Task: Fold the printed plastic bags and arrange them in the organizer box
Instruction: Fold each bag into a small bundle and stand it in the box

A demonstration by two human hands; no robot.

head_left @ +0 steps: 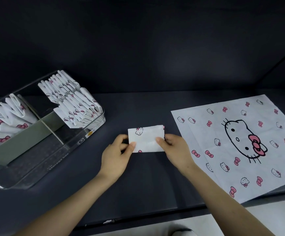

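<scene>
A folded bag [146, 137], white with small cat faces and pink bows printed on it, is held at the middle of the dark table [146, 184], just above or on its surface; which cannot be told. It is gripped at both short ends. The left end is pinched by the left hand [119, 154], with the thumb laid on the top face and the fingers curled beneath. The right end is pinched in the same way by the right hand [174, 149], thumb on top. The packet is kept as a flat, compact rectangle between the two hands.

To the left, well apart from the hands, a clear organizer box [36, 176] is set at an angle on the table. It is split into compartments by a grey-green divider [19, 138]. Rows of folded bags [73, 103] are stood on edge in its far right compartment, and more are leaned together in the left compartment. The lettering [58, 160] "Storage box" can be read on its near wall.

To the right, flat bags [240, 145] are spread unfolded in a loose stack, the top one printed with a large cat face and pink bow.
</scene>
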